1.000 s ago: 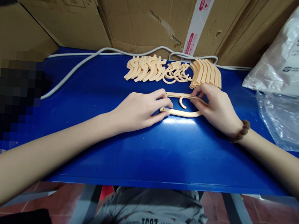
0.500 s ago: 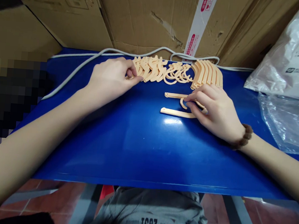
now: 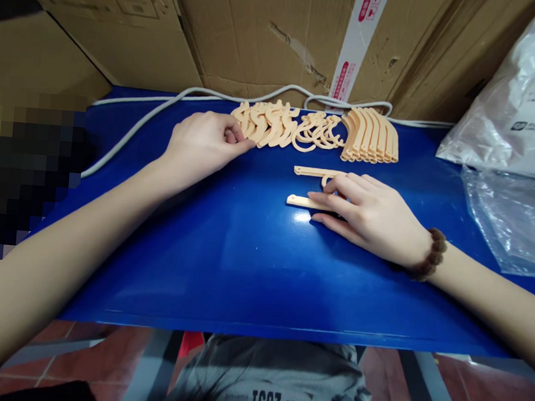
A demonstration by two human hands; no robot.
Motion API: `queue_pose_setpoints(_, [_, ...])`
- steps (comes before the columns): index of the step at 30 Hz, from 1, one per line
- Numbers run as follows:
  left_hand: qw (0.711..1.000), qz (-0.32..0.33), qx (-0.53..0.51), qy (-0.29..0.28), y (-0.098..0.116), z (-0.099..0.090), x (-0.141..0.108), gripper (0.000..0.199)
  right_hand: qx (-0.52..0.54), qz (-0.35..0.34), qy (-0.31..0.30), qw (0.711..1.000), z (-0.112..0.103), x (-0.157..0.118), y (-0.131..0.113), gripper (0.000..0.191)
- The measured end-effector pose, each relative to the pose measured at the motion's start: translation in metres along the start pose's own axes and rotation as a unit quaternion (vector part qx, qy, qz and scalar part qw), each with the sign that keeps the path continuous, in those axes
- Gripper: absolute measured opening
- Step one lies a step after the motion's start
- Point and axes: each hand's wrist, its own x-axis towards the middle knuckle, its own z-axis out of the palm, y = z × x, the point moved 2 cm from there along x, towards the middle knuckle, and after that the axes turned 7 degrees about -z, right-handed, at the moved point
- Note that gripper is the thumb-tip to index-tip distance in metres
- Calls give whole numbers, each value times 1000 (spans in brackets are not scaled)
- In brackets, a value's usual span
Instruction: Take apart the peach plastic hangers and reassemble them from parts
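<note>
My left hand [image 3: 207, 143] is at the left end of a row of curved beige pieces [image 3: 273, 125], fingers curled and thumb against the index finger; whatever they pinch is hidden. My right hand [image 3: 368, 211] lies over the beige parts nearer me, its fingers apart around the lower straight piece [image 3: 309, 202]. The upper straight piece [image 3: 313, 171] and a small hook [image 3: 325, 180] show beyond its fingertips. Behind are beige hook pieces [image 3: 316, 133] and a stack of bent beige arms [image 3: 369, 134].
A grey cable [image 3: 159, 107] runs along the back of the blue table [image 3: 225, 271]. Cardboard boxes [image 3: 261, 39] stand behind it. Plastic bags [image 3: 509, 127] lie at the right. A pixelated area covers the far left.
My right hand has moved a little down and toward me, its fingers spreading over the lower straight piece and uncovering the front of the bent arms. My left hand has barely shifted.
</note>
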Motion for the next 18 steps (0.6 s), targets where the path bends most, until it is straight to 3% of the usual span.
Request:
queue_pose_setpoints(5, [999, -32, -23, -10, 3, 1, 1, 36, 11, 18, -12, 1000, 2, 0, 1, 28])
queue_pose_setpoints(11, [987, -98, -126, -26, 6, -4, -2, 30, -5, 14, -23, 1000, 3, 3, 1, 31])
queue_pose_setpoints(15, [962, -126, -232, -62, 18, -16, -7, 29, -13, 23, -26, 999, 2, 4, 0, 28])
queue_pose_setpoints(18, [927, -136, -334, -104, 28, -21, -11, 23, 6, 26, -17, 1000, 2, 3, 0, 26])
